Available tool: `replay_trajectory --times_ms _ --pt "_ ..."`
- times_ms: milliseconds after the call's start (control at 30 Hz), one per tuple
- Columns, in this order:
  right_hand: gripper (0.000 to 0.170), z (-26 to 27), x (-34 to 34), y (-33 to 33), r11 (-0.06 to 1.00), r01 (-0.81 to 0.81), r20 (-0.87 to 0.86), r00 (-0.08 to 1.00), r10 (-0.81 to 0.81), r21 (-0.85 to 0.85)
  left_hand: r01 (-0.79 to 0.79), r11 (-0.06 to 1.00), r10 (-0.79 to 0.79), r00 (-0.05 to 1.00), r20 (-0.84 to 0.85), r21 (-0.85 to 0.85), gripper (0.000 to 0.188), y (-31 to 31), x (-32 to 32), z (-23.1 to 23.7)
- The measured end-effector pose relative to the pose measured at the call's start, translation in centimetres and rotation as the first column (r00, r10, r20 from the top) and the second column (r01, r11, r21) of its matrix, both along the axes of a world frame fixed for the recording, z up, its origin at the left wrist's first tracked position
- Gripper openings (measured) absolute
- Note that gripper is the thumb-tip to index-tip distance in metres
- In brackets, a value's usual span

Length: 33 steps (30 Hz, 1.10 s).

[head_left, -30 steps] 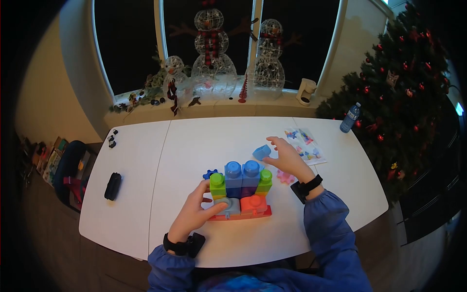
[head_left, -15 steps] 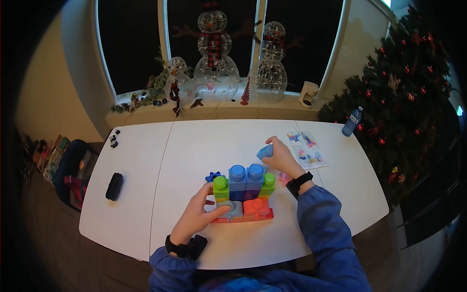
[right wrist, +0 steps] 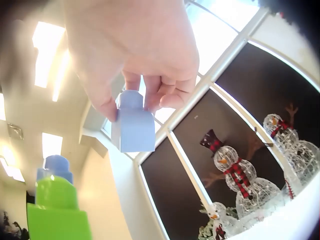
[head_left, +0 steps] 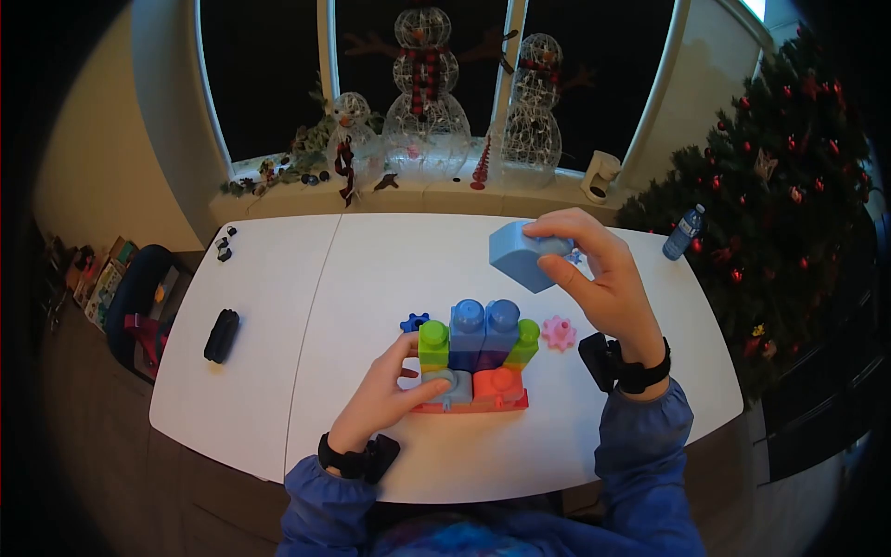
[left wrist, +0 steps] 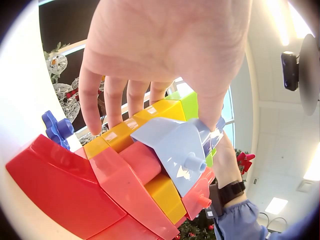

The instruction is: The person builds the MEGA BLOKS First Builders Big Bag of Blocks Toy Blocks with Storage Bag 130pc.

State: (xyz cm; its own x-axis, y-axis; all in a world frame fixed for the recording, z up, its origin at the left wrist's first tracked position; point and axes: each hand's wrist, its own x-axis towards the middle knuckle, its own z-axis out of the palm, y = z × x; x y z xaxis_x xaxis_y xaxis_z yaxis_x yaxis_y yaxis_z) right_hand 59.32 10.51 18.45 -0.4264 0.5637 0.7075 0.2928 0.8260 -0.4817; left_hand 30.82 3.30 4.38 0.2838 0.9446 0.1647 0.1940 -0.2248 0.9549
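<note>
In the head view my right hand (head_left: 603,274) holds up a light blue building block (head_left: 515,255) by its stud end, thumb on one side and fingers on the other. The right wrist view shows the same block (right wrist: 137,131) below the fingertips. My left hand (head_left: 376,399) grips the left side of a structure of large building blocks, its thumb on a grey-blue block (head_left: 455,388) at the front. The structure has a red base (head_left: 464,407), a coral block (head_left: 498,383), tall blue blocks (head_left: 468,334) and green blocks (head_left: 433,348) at both sides. Yellow blocks (left wrist: 120,135) show in the left wrist view.
A dark blue gear (head_left: 415,323) and a pink gear (head_left: 559,332) flank the structure. Farther out on the white table (head_left: 390,260) are a black case (head_left: 221,336) and a water bottle (head_left: 684,232). A decorated tree (head_left: 780,176) stands at the right.
My right hand has taken hold of the light blue block from the table and lifted it up toward the camera. My left hand has kept its grip on the structure.
</note>
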Motion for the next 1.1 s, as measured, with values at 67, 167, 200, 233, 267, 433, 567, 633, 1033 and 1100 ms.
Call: replay_trajectory --times_ms 67,167,200,233,267,433,567,633,1033,1100 --pt "0.043 1.3 -1.0 -1.5 0.997 -0.076 0.115 0.991 0.073 0.028 0.008 1.000 -0.009 1.000 -0.029 -0.024 0.067 -0.1 -0.1 0.2" --pt "0.038 1.8 -2.5 -3.2 0.999 0.013 0.130 0.991 -0.008 -0.043 0.001 1.000 -0.001 1.000 -0.012 -0.019 0.067 -0.1 0.0 0.2" --pt "0.037 2.0 -2.7 -3.3 0.999 0.004 0.150 0.989 0.002 -0.037 -0.005 1.000 0.005 1.000 0.004 -0.010 0.067 -0.1 0.0 0.2" --pt "0.039 1.8 -2.8 -3.2 1.000 -0.013 0.170 0.985 0.017 -0.028 -0.002 1.000 0.002 1.000 0.003 -0.009 0.067 -0.1 0.0 0.1" --pt "0.041 1.3 -2.8 -2.9 0.999 -0.029 0.190 0.981 0.033 -0.021 0.000 1.000 0.000 1.000 0.003 -0.010 0.067 -0.1 0.0 0.1" --pt "0.038 0.0 -3.3 -2.2 0.995 -0.090 0.164 0.982 0.094 -0.030 0.002 1.000 -0.002 1.000 -0.009 -0.013 0.066 -0.1 0.0 0.2" --pt "0.037 -0.5 -3.4 -2.5 0.997 -0.065 0.138 0.988 0.071 -0.050 -0.002 1.000 0.002 1.000 -0.005 -0.014 0.066 0.0 0.1 0.2" --pt "0.037 -0.8 -3.4 -2.9 0.998 -0.046 0.122 0.991 0.052 -0.052 -0.005 1.000 0.005 1.000 0.002 -0.011 0.066 0.0 0.0 0.0" --pt "0.033 -2.1 -2.2 -1.1 0.973 -0.204 -0.022 0.979 0.203 -0.105 -0.011 1.000 0.011 1.000 0.000 -0.015 0.065 0.0 0.1 0.2" --pt "0.032 -3.2 -1.2 0.0 0.954 -0.200 -0.114 0.977 0.178 -0.225 -0.013 1.000 0.013 1.000 -0.002 -0.009 0.065 0.0 0.1 0.0"
